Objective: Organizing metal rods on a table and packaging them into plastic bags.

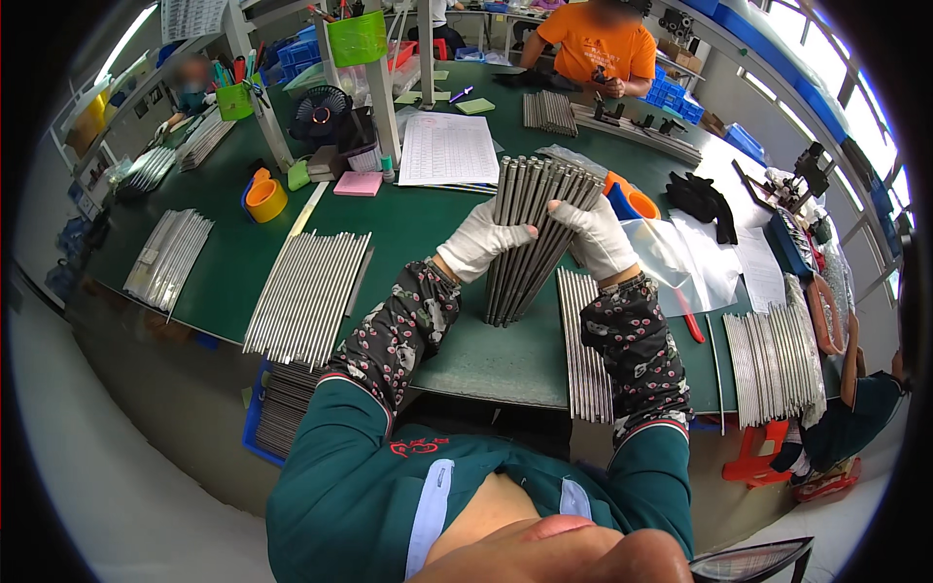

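Observation:
A thick bundle of metal rods (530,238) stands nearly upright on the green table (457,350), its upper ends fanned toward the right. My left hand (481,240), in a white glove with bare fingertips, grips the bundle from its left side. On the other side my right hand (595,233), gloved the same way, is closed around the rods near their tops. A row of loose rods (306,296) lies flat left of the bundle. Another row of rods (583,350) lies under my right forearm, partly hidden by it.
More rods lie at the far left (170,257) and right (773,364). Beyond the bundle are a printed sheet (449,148), a pink note pad (359,184) and an orange tape roll (264,199). Red-handled pliers (691,319) rest at right. A person in orange (607,44) works across the table.

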The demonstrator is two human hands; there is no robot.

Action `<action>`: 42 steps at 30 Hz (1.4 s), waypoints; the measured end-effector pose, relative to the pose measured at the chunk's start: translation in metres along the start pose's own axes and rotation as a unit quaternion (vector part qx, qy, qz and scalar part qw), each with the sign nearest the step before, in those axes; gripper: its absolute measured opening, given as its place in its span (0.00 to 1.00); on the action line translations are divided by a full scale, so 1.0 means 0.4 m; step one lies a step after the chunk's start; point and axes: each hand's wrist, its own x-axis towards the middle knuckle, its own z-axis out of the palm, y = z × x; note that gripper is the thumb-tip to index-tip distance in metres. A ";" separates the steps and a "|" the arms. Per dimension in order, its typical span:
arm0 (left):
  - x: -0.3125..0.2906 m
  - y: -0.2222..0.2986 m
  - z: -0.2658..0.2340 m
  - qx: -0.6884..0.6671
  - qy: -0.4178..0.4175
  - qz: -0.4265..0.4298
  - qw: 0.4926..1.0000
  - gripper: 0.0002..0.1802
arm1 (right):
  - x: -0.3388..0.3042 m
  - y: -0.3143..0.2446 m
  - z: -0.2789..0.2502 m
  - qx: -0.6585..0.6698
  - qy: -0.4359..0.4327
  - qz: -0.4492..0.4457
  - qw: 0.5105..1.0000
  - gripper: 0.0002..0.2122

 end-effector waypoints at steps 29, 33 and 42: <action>-0.143 -0.116 0.095 0.289 0.003 0.126 0.949 0.32 | -0.242 -0.129 0.167 0.023 -0.079 0.045 0.996 0.47; -0.133 -0.053 0.133 0.517 -0.071 0.337 0.784 0.20 | -0.423 -0.158 0.135 0.299 0.012 0.125 0.946 0.47; -0.033 0.001 0.323 0.521 -0.454 0.552 0.467 0.10 | -0.645 -0.038 0.166 0.291 0.066 0.310 0.903 0.23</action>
